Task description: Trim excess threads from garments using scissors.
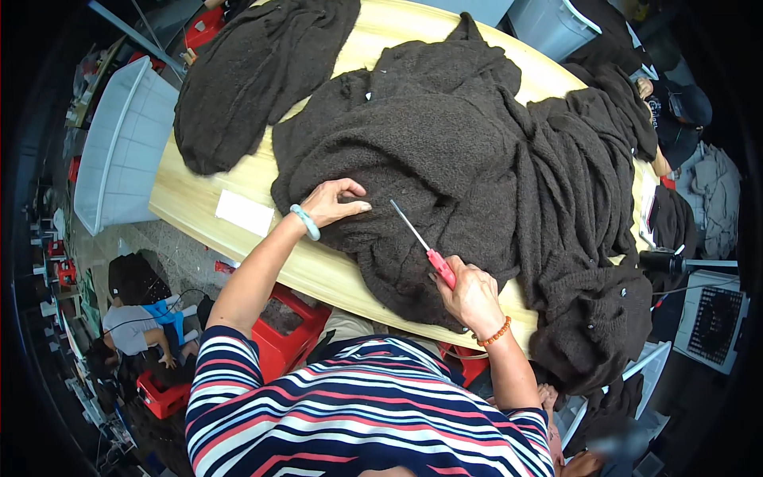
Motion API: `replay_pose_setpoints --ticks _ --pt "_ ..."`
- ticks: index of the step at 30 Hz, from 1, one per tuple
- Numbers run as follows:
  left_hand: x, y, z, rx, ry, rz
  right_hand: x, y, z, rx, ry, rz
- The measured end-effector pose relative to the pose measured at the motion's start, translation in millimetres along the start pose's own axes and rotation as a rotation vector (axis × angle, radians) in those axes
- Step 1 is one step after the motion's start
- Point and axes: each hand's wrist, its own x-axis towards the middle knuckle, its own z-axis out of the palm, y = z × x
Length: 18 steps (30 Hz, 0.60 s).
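A dark brown knitted garment (445, 151) lies bunched in loose folds across the table in front of me. My left hand (332, 204), with a pale bangle at its wrist, rests at the cloth's near left part. Its thumb and forefinger are apart with nothing between them; the other fingers are partly hidden. My right hand (471, 296), wearing an orange bead bracelet, is closed round the handle of a pink-handled tool with a thin metal shaft (439, 265). The shaft points up and left over the knit, its tip a short way right of my left thumb.
Another dark knit piece (254, 79) lies at the far left of the pale wooden table (187, 187). Near the left edge is a white card (244, 212). More knitwear (592, 159) covers the right side. Plastic bins (127, 143), red stools (290, 338) and other people (139, 330) surround the table.
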Motion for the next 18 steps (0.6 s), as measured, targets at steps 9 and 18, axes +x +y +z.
replay_pose_setpoints --ticks 9,18 --pt "29 22 32 0.108 0.004 0.052 -1 -12 5 -0.036 -0.040 -0.003" --pt "52 16 48 0.229 0.049 0.209 -8 2 -4 -0.077 0.038 0.111"
